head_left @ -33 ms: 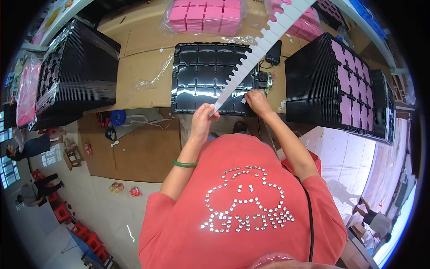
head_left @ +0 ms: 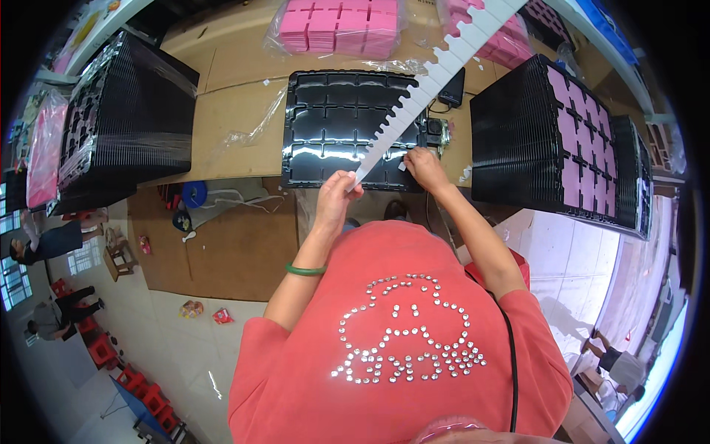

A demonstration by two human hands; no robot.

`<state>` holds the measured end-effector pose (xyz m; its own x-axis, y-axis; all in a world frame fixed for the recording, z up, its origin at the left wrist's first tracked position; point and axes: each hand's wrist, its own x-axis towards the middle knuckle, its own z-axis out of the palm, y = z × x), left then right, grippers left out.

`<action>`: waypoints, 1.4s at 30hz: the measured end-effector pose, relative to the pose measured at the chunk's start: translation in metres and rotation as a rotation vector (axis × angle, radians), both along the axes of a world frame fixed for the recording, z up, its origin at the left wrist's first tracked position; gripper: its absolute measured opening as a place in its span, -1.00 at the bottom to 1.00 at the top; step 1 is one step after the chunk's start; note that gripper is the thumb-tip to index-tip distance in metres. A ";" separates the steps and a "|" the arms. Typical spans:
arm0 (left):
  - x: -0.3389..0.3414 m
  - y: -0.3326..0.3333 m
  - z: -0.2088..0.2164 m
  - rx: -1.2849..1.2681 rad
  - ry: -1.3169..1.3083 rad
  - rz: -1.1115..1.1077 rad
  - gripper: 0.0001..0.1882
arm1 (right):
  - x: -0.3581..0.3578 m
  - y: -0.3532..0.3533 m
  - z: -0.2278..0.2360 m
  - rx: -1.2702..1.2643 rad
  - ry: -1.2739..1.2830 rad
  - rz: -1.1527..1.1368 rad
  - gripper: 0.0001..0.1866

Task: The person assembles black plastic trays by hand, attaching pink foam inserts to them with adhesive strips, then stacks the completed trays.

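My left hand [head_left: 337, 198], with a green bangle at the wrist, pinches the lower end of a long white strip [head_left: 436, 74] with a notched edge. The strip slants up and to the right, across a glossy black plastic tray [head_left: 314, 133] with shallow cells. Over the tray's near right corner, the fingers of my right hand [head_left: 427, 170] are closed on a small white piece [head_left: 402, 166], which shows at the fingertips. Whether the piece is part of a larger strip I cannot tell.
Tall stacks of black trays stand on the left [head_left: 129, 111] and right [head_left: 510, 133]. Pink slotted sheets [head_left: 340, 29] in clear plastic lie at the back. A small black device [head_left: 452, 89] with a cable sits beyond the tray's right edge. Brown cardboard [head_left: 237, 66] covers the table.
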<state>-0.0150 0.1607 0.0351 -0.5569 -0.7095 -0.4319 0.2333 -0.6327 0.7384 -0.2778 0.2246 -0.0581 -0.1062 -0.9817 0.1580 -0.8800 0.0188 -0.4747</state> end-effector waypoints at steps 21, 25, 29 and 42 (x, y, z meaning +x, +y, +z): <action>0.002 -0.002 -0.003 -0.057 -0.020 -0.034 -0.83 | -0.002 -0.026 0.014 0.326 0.049 -0.051 -0.88; 0.003 -0.002 -0.001 -0.051 -0.045 -0.027 -0.83 | -0.007 -0.012 -0.006 0.093 0.105 0.041 -0.88; 0.004 -0.002 0.000 -0.053 -0.053 -0.060 -0.83 | 0.008 -0.015 0.000 -0.028 0.150 0.093 -0.90; -0.007 -0.003 -0.005 -0.025 -0.059 -0.099 -0.84 | -0.006 -0.004 0.017 0.176 -0.206 -0.048 -0.83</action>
